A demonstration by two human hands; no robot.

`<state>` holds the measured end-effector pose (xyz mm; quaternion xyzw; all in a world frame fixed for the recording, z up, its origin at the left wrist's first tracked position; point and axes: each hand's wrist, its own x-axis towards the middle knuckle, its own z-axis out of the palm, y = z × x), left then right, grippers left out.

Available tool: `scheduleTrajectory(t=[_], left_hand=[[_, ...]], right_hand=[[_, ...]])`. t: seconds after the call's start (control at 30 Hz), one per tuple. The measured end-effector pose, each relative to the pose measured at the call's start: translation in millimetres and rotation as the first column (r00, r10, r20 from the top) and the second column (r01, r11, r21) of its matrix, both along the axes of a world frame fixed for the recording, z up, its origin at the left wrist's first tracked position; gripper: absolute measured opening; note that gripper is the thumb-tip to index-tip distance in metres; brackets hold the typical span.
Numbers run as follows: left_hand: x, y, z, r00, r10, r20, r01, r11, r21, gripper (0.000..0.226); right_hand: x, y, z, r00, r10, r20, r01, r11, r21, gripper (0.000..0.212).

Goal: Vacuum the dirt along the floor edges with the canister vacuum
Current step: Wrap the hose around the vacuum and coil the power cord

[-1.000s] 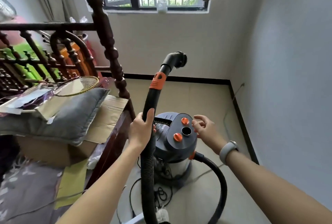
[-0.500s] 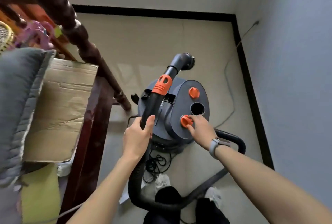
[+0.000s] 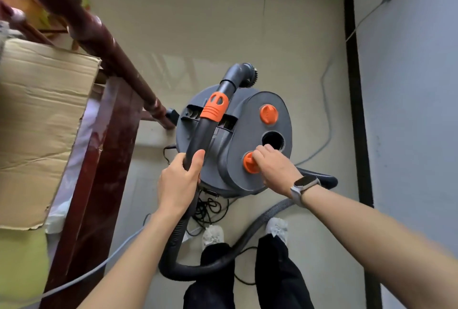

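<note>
At the far left we saw a flat piece of cardboard (image 3: pixel 42 115) lying on a dark wooden bed frame (image 3: pixel 109 160), and a turned wooden post (image 3: pixel 99 36) ran slanted from the upper left down to the floor. A pale cable (image 3: pixel 99 269) passed along the frame at the near left.

Our left hand (image 3: pixel 179 184) was closed around the black wand (image 3: pixel 198 140) of the vacuum, with the thumb lying up along it. Above the hand the wand carried an orange collar (image 3: pixel 215 106), and its far end had a round brush head (image 3: pixel 247 75) which stood above the far side of the machine. The ribbed hose (image 3: pixel 183 259) went down from the hand, curved near our shoes (image 3: pixel 213 235) and came back to the right side of the machine.

The gray vacuum (image 3: pixel 233 150) stood on the beige floor (image 3: pixel 223 23) in the middle, near the foot of the post. On its lid we saw two orange knobs and a round hole (image 3: pixel 273 140) between them. Our right hand (image 3: pixel 275 167) pinched the near knob (image 3: pixel 250 163) with curled fingers; the far knob (image 3: pixel 269 114) was free. A watch (image 3: pixel 303 186) sat on the right wrist.

At the right, a black skirting (image 3: pixel 357 110) ran along the gray wall (image 3: pixel 409 110).
</note>
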<state>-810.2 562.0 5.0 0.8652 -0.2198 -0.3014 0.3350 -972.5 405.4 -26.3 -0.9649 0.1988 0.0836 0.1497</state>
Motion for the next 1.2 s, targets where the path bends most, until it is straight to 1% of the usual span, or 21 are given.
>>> scheduleTrajectory(t=[0.03, 0.07, 0.1, 0.13, 0.2, 0.23, 0.3, 0.37, 0.43, 0.5, 0.53, 0.6, 0.63, 0.73, 0.83, 0.93, 1.0, 1.03, 1.1, 1.13, 1.2], left_hand=[[-1, -1, -1, 1.0, 0.013, 0.002, -0.013, 1.0, 0.007, 0.055], [-4, -2, -1, 0.999, 0.031, 0.005, -0.031, 0.999, 0.012, 0.057], [-6, -2, -2, 0.999, 0.051, 0.012, -0.051, 0.999, 0.015, 0.058], [-8, -4, -3, 0.997, 0.071, 0.023, -0.071, 0.997, 0.015, 0.059], [-13, -6, -5, 0.993, 0.111, 0.034, -0.112, 0.994, 0.02, 0.06], [-16, -8, -6, 0.991, 0.13, 0.039, -0.131, 0.991, 0.023, 0.061], [-23, -11, -5, 0.985, 0.168, 0.046, -0.169, 0.985, 0.029, 0.063], [-30, -13, -4, 0.978, 0.201, 0.049, -0.202, 0.979, 0.034, 0.064], [-36, -15, -3, 0.974, 0.225, 0.041, -0.226, 0.973, 0.041, 0.065], [-41, -16, 0, 0.97, 0.241, 0.029, -0.242, 0.969, 0.052, 0.066], [-42, -17, 1, 0.969, 0.248, 0.019, -0.248, 0.967, 0.056, 0.067], [-45, -19, 4, 0.963, 0.269, -0.021, -0.267, 0.962, 0.059, 0.069], [-45, -19, 6, 0.958, 0.282, -0.048, -0.28, 0.958, 0.059, 0.07], [-46, -18, 13, 0.943, 0.311, -0.116, -0.307, 0.95, 0.053, 0.069], [-45, -17, 19, 0.937, 0.307, -0.165, -0.307, 0.951, 0.028, 0.051], [-44, -13, 23, 0.943, 0.258, -0.211, -0.265, 0.964, -0.006, 0.035], [-44, -9, 25, 0.948, 0.218, -0.234, -0.228, 0.974, -0.017, 0.023], [-43, -7, 26, 0.95, 0.19, -0.248, -0.201, 0.979, -0.021, 0.017], [-42, -5, 28, 0.956, 0.109, -0.274, -0.122, 0.992, -0.033, 0.009], [-40, -4, 29, 0.959, 0.062, -0.277, -0.075, 0.997, -0.036, 0.009], [-30, 0, 33, 0.962, -0.006, -0.272, -0.001, 1.0, -0.023, 0.012]], right_hand=[[-1, -8, 3, 1.0, 0.018, 0.006, -0.019, 0.998, 0.054, 0.025], [-3, -19, 1, 1.0, 0.013, 0.027, -0.015, 0.997, 0.08, 0.019], [-2, -29, 4, 0.998, -0.052, 0.026, 0.048, 0.992, 0.119, 0.027], [1, -40, 5, 0.984, -0.174, 0.049, 0.164, 0.973, 0.164, 0.035], [13, -64, 4, 0.88, -0.452, 0.148, 0.418, 0.883, 0.211, 0.041], [21, -76, 1, 0.833, -0.536, 0.134, 0.505, 0.837, 0.209, 0.039], [34, -95, -6, 0.802, -0.597, -0.025, 0.589, 0.781, 0.209, 0.034], [40, -101, -13, 0.823, -0.556, -0.114, 0.567, 0.796, 0.21, 0.028], [40, -101, -11, 0.875, -0.468, -0.122, 0.482, 0.866, 0.133, 0.021], [37, -104, -6, 0.943, -0.3, -0.145, 0.299, 0.954, -0.025, 0.023], [36, -107, -3, 0.966, -0.208, -0.156, 0.193, 0.976, -0.104, 0.028], [32, -114, -2, 0.993, -0.059, -0.102, 0.037, 0.977, -0.212, 0.031], [30, -115, -3, 0.999, -0.022, -0.047, 0.01, 0.972, -0.234, 0.03], [27, -115, -7, 1.0, 0.003, 0.024, 0.003, 0.97, -0.244, 0.027], [30, -115, -2, 0.995, 0.071, 0.073, -0.046, 0.952, -0.301, 0.034], [32, -113, 3, 1.0, 0.021, 0.009, -0.018, 0.957, -0.29, 0.031], [31, -103, 1, 0.996, -0.039, 0.075, 0.06, 0.952, -0.299, 0.026], [30, -97, 1, 0.991, -0.02, 0.136, 0.059, 0.955, -0.29, 0.037], [34, -82, 3, 0.945, 0.103, 0.311, -0.017, 0.963, -0.268, 0.077], [40, -75, 10, 0.914, 0.189, 0.359, -0.099, 0.961, -0.257, 0.084], [58, -61, 27, 0.853, 0.386, 0.351, -0.273, 0.903, -0.332, 0.08]])
